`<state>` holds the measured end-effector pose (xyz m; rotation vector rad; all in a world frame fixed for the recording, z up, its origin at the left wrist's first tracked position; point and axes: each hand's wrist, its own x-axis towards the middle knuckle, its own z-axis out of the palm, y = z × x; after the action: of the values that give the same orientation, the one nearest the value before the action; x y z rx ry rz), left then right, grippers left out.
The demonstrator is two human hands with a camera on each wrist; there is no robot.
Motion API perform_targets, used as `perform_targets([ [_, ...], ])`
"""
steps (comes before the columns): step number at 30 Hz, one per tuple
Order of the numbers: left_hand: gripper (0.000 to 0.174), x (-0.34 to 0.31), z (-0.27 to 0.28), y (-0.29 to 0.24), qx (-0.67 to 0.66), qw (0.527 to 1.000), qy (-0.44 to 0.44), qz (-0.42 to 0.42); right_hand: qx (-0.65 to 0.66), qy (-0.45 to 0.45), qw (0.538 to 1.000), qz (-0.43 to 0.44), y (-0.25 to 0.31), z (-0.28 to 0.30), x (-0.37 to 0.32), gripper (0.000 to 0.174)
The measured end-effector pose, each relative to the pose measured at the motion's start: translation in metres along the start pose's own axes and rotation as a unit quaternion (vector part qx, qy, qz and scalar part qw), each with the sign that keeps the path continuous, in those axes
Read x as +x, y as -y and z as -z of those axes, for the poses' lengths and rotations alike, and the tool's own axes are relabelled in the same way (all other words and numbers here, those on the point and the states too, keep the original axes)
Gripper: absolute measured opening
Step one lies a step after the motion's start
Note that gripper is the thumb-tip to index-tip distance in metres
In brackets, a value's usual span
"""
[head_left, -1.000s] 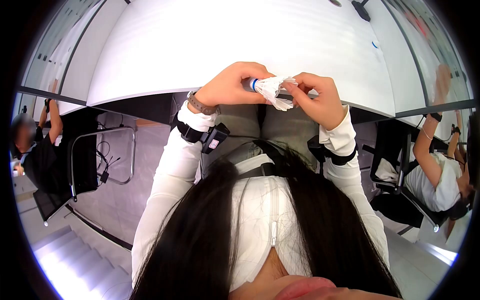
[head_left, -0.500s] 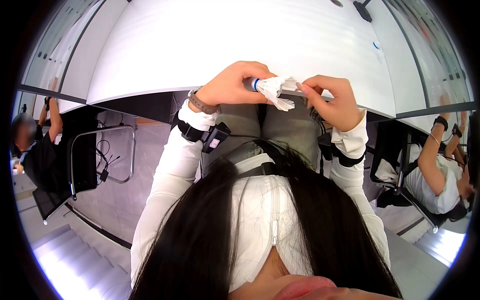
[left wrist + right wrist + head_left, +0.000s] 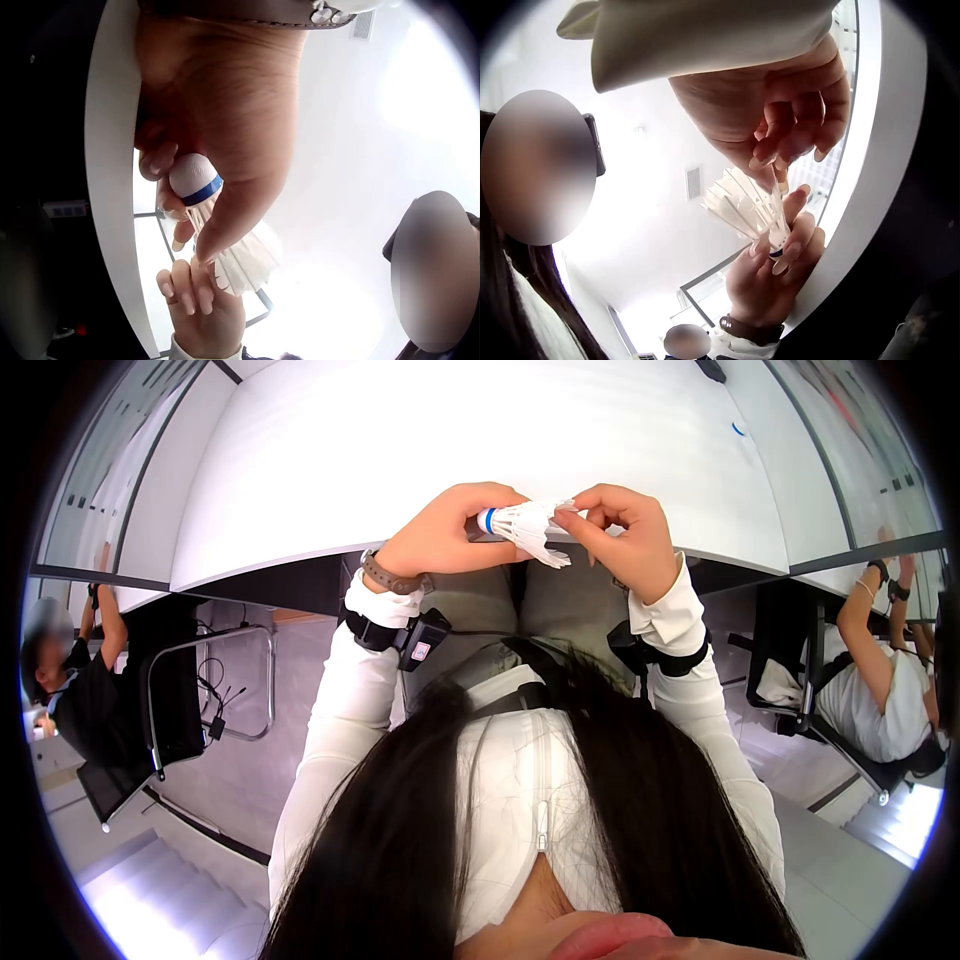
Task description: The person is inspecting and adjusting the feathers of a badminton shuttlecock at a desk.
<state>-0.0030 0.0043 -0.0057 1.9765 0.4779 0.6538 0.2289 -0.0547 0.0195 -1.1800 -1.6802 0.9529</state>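
A white feather shuttlecock (image 3: 527, 528) with a blue band lies sideways between the two hands, just over the table's front edge. My left hand (image 3: 440, 532) grips it near the cork, which points left in the head view. In the left wrist view the rounded cork (image 3: 190, 174) shows between the thumb and curled fingers. My right hand (image 3: 632, 538) pinches the feather rim at the skirt's open end with thumb and forefinger. The right wrist view shows the spread feathers (image 3: 735, 206) right below those fingertips.
A white table (image 3: 460, 430) with side panels reaches away in front. On its right side lies a small blue-and-white item (image 3: 739, 429), and a black object (image 3: 711, 370) stands farther back. Other people sit on chairs at left and right.
The right hand moved off the feathers to the right half a second ago and is now back at the rim. The shuttlecock has shifted slightly left in the head view.
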Motion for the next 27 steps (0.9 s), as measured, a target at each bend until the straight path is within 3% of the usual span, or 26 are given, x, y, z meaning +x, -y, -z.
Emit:
perform_targets([
  [4, 0.029, 0.000, -0.002, 0.001, -0.021, 0.999, -0.028, -0.040, 0.031, 0.018, 0.999, -0.028, -0.001, 0.003, 0.000, 0.017],
  [9, 0.039, -0.002, 0.002, 0.002, -0.039, 0.999, -0.003, -0.001, 0.015, 0.024, 0.998, -0.061, 0.012, 0.013, -0.003, 0.018],
  [10, 0.040, -0.003, 0.002, 0.003, -0.041, 0.999, -0.005, 0.002, -0.002, 0.022, 0.999, -0.031, 0.009, 0.016, -0.003, 0.018],
  [12, 0.034, -0.002, -0.001, 0.001, -0.055, 0.998, -0.022, -0.013, -0.037, 0.020, 0.999, 0.030, 0.000, 0.023, -0.002, 0.019],
  [21, 0.025, -0.002, -0.002, 0.000, -0.051, 0.998, -0.027, -0.021, 0.036, 0.066, 0.997, 0.007, -0.005, 0.008, -0.001, 0.019],
  [27, 0.023, -0.002, 0.000, 0.004, -0.040, 0.999, -0.015, -0.033, 0.095, 0.072, 0.991, -0.055, -0.008, -0.006, -0.002, 0.022],
])
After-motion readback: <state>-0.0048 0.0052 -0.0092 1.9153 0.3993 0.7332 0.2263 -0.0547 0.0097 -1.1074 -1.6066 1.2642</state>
